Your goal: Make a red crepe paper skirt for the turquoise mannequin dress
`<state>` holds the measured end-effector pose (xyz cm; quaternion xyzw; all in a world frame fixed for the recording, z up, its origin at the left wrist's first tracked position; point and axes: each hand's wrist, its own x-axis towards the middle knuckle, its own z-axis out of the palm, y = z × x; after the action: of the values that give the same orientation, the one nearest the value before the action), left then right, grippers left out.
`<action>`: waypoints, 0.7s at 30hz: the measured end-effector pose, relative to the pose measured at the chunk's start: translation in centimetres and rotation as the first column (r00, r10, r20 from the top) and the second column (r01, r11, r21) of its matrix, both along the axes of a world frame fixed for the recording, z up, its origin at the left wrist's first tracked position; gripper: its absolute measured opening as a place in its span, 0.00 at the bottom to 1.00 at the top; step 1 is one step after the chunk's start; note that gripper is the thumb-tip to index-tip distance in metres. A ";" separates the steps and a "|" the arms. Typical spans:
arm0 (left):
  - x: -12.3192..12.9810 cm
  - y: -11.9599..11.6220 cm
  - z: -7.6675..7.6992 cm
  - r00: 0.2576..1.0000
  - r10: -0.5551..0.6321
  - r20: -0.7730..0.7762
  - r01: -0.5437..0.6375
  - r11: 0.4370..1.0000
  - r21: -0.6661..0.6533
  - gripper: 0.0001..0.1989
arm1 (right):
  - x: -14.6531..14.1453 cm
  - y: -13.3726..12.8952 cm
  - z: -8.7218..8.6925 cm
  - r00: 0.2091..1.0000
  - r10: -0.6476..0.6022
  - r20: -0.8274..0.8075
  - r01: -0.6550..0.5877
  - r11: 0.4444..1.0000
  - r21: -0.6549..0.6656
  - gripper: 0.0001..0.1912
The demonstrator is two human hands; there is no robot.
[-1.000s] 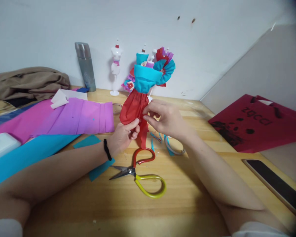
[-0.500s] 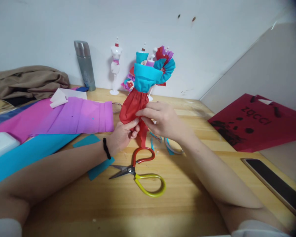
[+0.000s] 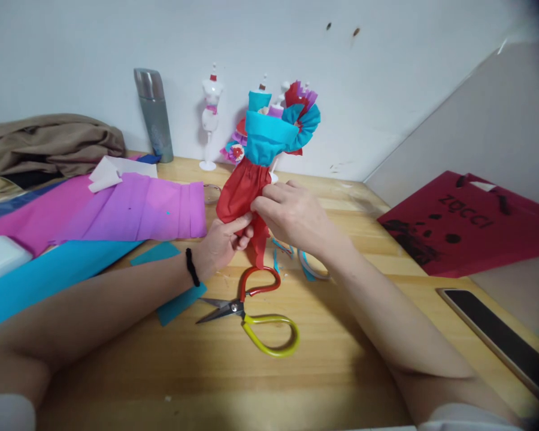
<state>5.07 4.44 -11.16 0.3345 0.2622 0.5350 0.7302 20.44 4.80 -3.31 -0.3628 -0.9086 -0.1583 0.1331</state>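
A small dress with a turquoise top (image 3: 266, 136) and a gathered red skirt (image 3: 241, 191) is held up above the table. My left hand (image 3: 222, 244) pinches the skirt's lower part from the left, thumb on top. On the right side of the skirt, the fingers of my right hand (image 3: 291, 214) are bent together against the red material. A strip of red hangs down below both hands. Scissors (image 3: 235, 307) with one red and one yellow handle lie open just below, their blades pointing left.
Behind stand a white mannequin (image 3: 211, 114), other dressed figures with paper flowers (image 3: 303, 123) and a bottle (image 3: 155, 117). Purple paper (image 3: 139, 209), turquoise paper (image 3: 67, 269) and brown cloth (image 3: 54, 146) lie left. At right are a red bag (image 3: 467, 227), a phone (image 3: 498, 338) and a tape roll (image 3: 313, 266).
My right hand's fingers have drawn closer together at the skirt and curled more. My left hand keeps its grip. The view has shifted very slightly.
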 end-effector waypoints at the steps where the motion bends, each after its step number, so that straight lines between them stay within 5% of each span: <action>1: 0.0 0.0 0.0 1.000 -0.006 0.000 0.006 1.000 -0.004 0.12 | 0.0 0.0 0.0 1.000 0.005 -0.005 -0.005 1.000 0.001 0.15; 8: 0.0 0.0 0.0 0.999 -0.022 0.041 0.023 0.999 -0.039 0.10 | 0.2 0.3 -0.2 0.995 -0.007 0.101 -0.006 0.992 0.126 0.17; 21: 0.1 0.4 -0.7 0.996 0.068 0.049 -0.067 0.998 -0.017 0.09 | 0.2 0.1 0.1 0.997 -0.014 0.078 0.007 0.996 0.088 0.15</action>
<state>5.18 4.80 -11.82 0.3065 0.2590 0.5654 0.7206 20.61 4.86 -3.22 -0.3548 -0.9034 -0.2130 0.1125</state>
